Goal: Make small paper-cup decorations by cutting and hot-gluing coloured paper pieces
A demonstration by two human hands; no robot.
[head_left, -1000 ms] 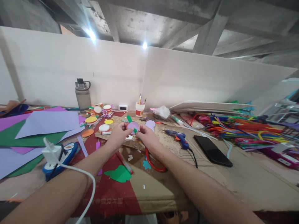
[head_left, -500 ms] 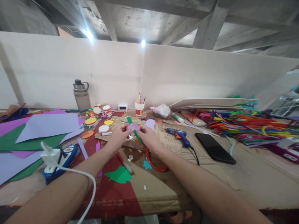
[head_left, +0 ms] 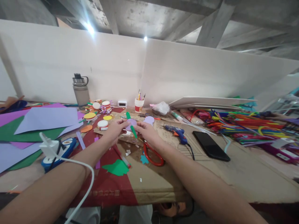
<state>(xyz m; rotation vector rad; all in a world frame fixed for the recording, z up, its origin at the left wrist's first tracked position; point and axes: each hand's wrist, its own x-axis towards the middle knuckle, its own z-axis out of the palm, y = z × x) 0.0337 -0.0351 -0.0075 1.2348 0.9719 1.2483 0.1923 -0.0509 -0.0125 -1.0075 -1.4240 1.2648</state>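
Both my hands meet over the middle of the cardboard-covered table. My left hand [head_left: 114, 131] and my right hand [head_left: 146, 133] pinch between them a small lilac paper disc [head_left: 130, 124] with a green strip [head_left: 132, 126] lying across it. The fingers of both hands are closed on the disc's edges. Just beyond it lies another lilac paper shape [head_left: 149, 120]. Red-handled scissors [head_left: 153, 155] lie under my right wrist. A green paper cut-out [head_left: 116, 168] lies near my left forearm.
A blue glue gun [head_left: 177, 133] and a black phone [head_left: 211, 145] lie to the right, with pipe cleaners [head_left: 243, 127] beyond. Coloured paper sheets [head_left: 35, 124] and a white charger [head_left: 50, 148] are at left. A water bottle [head_left: 80, 91], pencil cup [head_left: 139, 109] and paper discs [head_left: 98, 115] stand at the back.
The green strip has turned to a steeper slant on the disc, and my hands have shifted slightly on it. The camera has tilted a little.
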